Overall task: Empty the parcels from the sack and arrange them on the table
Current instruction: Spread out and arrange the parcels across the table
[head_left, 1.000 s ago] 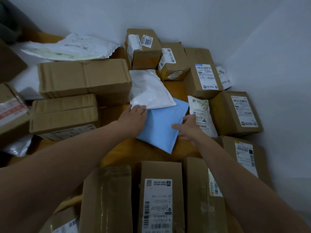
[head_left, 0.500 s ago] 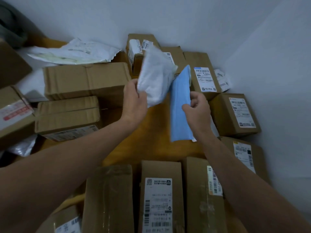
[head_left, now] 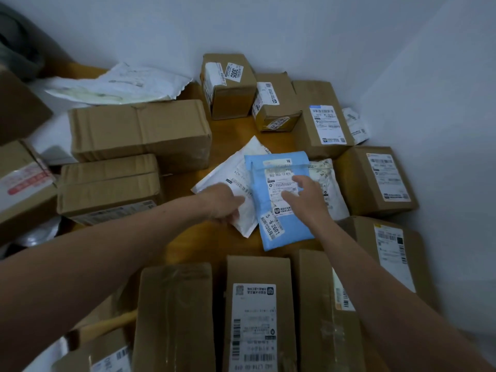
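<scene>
A blue padded mailer (head_left: 291, 236) lies label-up in the middle of the wooden table (head_left: 230, 131). Its left side overlaps a white plastic mailer (head_left: 232, 167) that lies flat, label-up. My left hand (head_left: 221, 201) holds the white mailer's near edge, fingers curled over it. My right hand (head_left: 306, 200) rests on the blue mailer's label with fingers spread. A second white mailer (head_left: 331, 189) lies partly under the blue one's right side. No sack shows clearly in this view.
Cardboard boxes ring the centre: two long ones (head_left: 139, 130) at left, small ones (head_left: 228, 84) at the back, labelled ones (head_left: 375, 178) at right, three upright (head_left: 255, 312) near me. White walls meet behind. A large white bag (head_left: 118, 84) lies back left.
Both mailers were held up off the table, turned on edge. Now they lie flat with labels up, the blue one over the white one, and my hands have lowered with them.
</scene>
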